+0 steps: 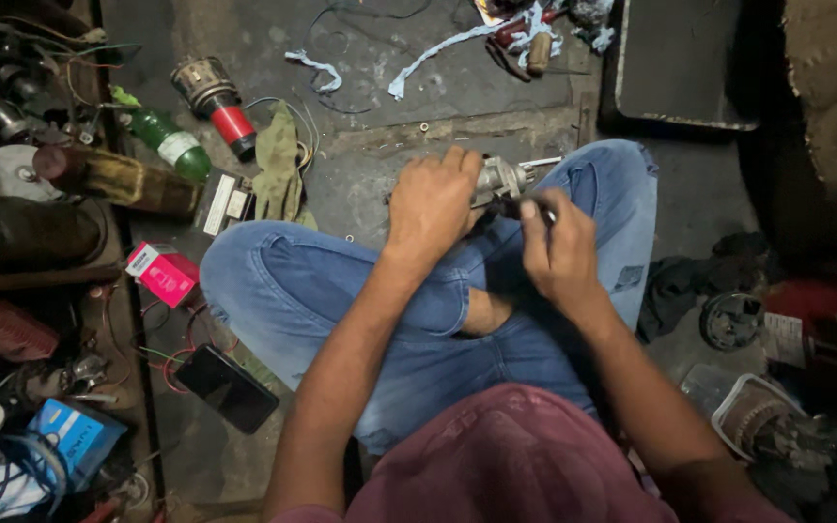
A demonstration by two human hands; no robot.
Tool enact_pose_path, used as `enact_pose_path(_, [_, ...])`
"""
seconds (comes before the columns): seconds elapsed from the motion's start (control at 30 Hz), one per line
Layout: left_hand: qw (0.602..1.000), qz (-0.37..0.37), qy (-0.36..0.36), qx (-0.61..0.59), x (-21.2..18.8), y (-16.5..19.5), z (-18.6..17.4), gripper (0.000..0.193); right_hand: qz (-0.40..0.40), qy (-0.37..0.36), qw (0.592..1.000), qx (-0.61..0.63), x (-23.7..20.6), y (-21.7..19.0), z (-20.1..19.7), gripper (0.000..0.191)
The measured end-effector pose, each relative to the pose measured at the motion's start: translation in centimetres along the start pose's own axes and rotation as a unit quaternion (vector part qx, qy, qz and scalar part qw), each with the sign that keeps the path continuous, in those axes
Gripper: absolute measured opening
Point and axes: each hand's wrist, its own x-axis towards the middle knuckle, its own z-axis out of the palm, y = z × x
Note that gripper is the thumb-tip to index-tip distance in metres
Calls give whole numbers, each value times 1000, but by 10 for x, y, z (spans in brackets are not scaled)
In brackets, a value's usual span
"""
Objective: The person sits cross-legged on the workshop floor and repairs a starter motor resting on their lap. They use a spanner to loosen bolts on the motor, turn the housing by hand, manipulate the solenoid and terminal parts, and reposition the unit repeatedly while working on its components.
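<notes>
The left hand (433, 205) is closed over a small grey metal motor part (504, 178) just above the middle of the frame, covering most of it, so only its right end and a thin metal prong show. The right hand (559, 254) is pinched narrow around a slim dark tool (525, 206) whose tip meets that part; what kind of tool it is, possibly a screwdriver, is hard to tell in the dim light. Both are held over the crossed legs in blue jeans (283, 286).

The person sits on a stained grey concrete floor (380, 184). At the upper left lie a green plastic bottle (169, 138), a red-and-metal cylindrical motor (217, 104) and an olive cloth glove (279, 169). A pink cardboard box (163, 273) sits at the left, a black phone (226, 386) lower left, and a blue box (76, 436) in the bottom left corner. The right edge is dark and its clutter indistinct. A dark metal tray (685, 68) is cut off at the top.
</notes>
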Motion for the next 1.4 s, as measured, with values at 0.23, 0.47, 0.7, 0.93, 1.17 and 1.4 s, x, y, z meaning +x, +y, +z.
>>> enact_pose_path(0.23, [1000, 3, 8, 7, 1, -4, 2, 35, 69, -42, 997, 6, 33, -23, -12, 20])
enact_pose_path(0.47, [999, 17, 29, -18, 0, -1, -2, 44, 54, -88, 988, -117, 50, -18, -3, 22])
enact_pose_path(0.7, [1000, -7, -2, -19, 2, -3, -4, 47, 3, -97, 994, -48, 61, -15, -20, 21])
enact_pose_path(0.93, [999, -13, -1, -29, 4, -5, -2, 46, 99, 6, 995, 9, 33, -9, -33, 19])
enact_pose_path(1.17, [999, -18, 12, -30, 5, -5, -3, 46, 3, 32, 997, 75, -11, 13, 11, 15])
enact_pose_path(1.4, [999, -20, -2, -25, 5, -4, -3, 46, 2, 55, 994, 94, -34, 29, 25, 17])
